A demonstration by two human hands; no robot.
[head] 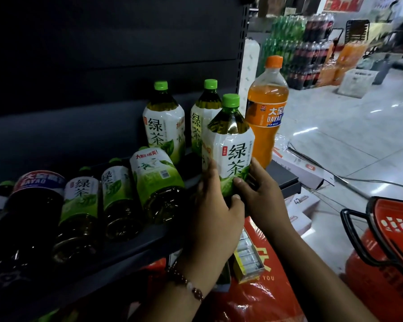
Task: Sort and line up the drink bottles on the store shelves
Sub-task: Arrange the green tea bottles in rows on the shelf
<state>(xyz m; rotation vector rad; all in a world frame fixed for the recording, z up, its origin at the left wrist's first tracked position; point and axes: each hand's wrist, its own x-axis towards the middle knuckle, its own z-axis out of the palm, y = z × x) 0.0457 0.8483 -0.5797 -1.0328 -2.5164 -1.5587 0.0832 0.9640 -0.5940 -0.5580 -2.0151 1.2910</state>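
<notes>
Gripping upright green tea bottle, cap up, left hand and right hand wrapped round base

Single head-worn view, looking forward and down, close to the shelf

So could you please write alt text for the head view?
Both hands, left and right, hold an upright green tea bottle at the shelf edge, beside an orange soda. More bottles lie flat to the left.
</notes>
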